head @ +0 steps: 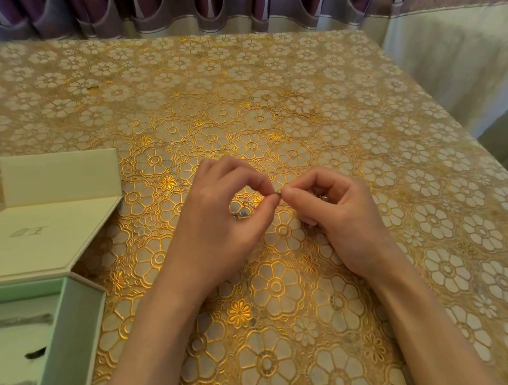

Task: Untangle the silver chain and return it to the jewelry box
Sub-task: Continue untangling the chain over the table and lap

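A thin silver chain [279, 192] is pinched between the fingertips of both hands above the middle of the table. My left hand [218, 222] grips it with thumb and forefinger, and a small silver pendant [243, 213] hangs below that palm. My right hand [336, 213] pinches the chain from the other side; a bit of silver shows inside its curled fingers. Most of the chain is hidden by the fingers. The pale green jewelry box [75, 328] lies open at the lower left, with its cream lid [52, 235] folded back.
A gold floral lace cloth [269, 100] covers the table. The table's right edge runs down past a pale draped surface [450, 70]. Purple patterned curtains [231, 2] hang behind the far edge. White padding with dark marks fills the box interior [12, 348].
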A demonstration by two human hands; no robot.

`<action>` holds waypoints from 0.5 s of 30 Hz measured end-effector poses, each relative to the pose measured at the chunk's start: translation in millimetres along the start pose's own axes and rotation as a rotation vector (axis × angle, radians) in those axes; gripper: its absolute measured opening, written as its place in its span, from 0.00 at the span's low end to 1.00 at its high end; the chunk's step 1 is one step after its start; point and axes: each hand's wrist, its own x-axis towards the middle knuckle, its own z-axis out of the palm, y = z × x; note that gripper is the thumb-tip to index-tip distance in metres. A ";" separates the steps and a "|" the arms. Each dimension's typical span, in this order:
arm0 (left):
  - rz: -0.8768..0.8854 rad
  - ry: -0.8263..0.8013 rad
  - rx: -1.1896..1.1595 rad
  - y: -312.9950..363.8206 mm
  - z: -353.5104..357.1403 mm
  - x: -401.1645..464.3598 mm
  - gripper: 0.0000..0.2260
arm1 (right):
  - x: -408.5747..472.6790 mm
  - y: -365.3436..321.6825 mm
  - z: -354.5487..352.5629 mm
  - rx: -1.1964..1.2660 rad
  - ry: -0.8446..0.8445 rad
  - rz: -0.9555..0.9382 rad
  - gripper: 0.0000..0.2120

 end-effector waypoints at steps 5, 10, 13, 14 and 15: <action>-0.032 0.013 -0.053 1.7 -0.9 0.6 0.02 | -0.1 0.5 0.6 0.005 0.003 0.029 0.03; -0.043 0.041 -0.053 2.0 0.5 1.1 0.03 | 0.7 2.0 1.8 -0.001 0.001 0.034 0.03; -0.047 0.050 -0.034 1.2 1.7 1.2 0.03 | 1.1 2.8 2.0 -0.012 -0.006 0.032 0.03; -0.047 0.050 -0.027 1.2 1.8 1.0 0.03 | 1.0 2.6 1.9 -0.006 -0.006 0.034 0.03; -0.045 0.048 -0.026 1.1 1.5 1.0 0.03 | 0.8 2.7 1.8 -0.001 -0.002 0.035 0.04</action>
